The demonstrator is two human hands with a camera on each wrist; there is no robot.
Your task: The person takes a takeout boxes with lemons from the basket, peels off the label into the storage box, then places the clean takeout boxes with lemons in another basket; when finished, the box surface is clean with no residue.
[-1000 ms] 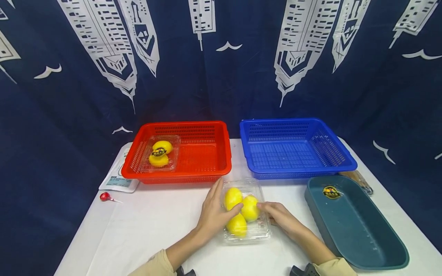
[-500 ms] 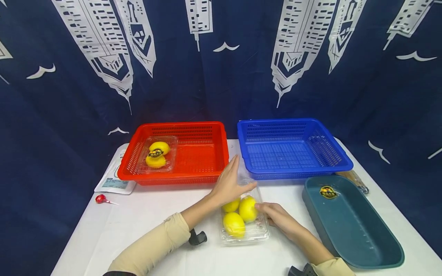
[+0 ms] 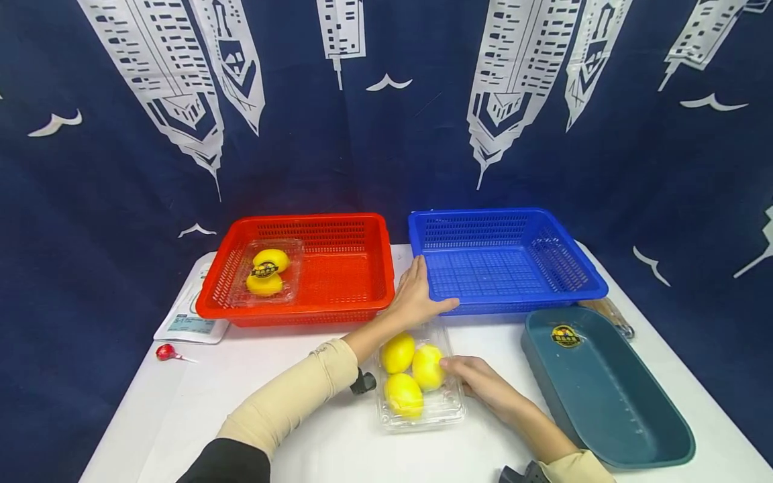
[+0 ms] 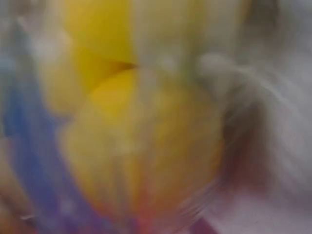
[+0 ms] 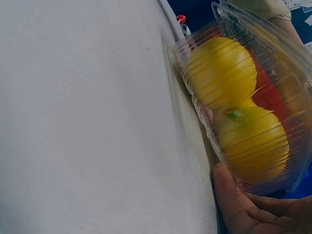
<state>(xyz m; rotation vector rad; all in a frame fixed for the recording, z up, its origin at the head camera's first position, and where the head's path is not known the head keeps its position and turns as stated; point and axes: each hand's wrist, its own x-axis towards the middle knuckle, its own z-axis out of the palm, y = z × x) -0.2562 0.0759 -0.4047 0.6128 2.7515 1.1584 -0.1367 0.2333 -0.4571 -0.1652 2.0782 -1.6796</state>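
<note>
A clear plastic clamshell box (image 3: 447, 409) with three yellow lemons (image 3: 403, 396) inside lies at the front middle of the table. My right hand (image 3: 486, 386) grips the box by its right side, thumb at the wall, as the right wrist view also shows. Over the far end of the box is my left hand (image 3: 417, 295), fingers straight and thumb spread to the right. From the right wrist, two lemons (image 5: 252, 146) show through the ribbed wall, and a clear lid panel slants away from the base. The left wrist view is a close, heavy blur of lemon yellow.
Behind stand a red basket (image 3: 296, 315), holding another clear box of lemons (image 3: 266, 282), and a blue basket (image 3: 519, 302). A teal tub (image 3: 622, 396) with a round sticker is at right. A lollipop (image 3: 164, 352) and a white pouch (image 3: 193, 325) lie left.
My left hand has moved off the lemons to the far end of the box, near the baskets, its arm reaching further forward. The right hand keeps its hold on the box's side.
</note>
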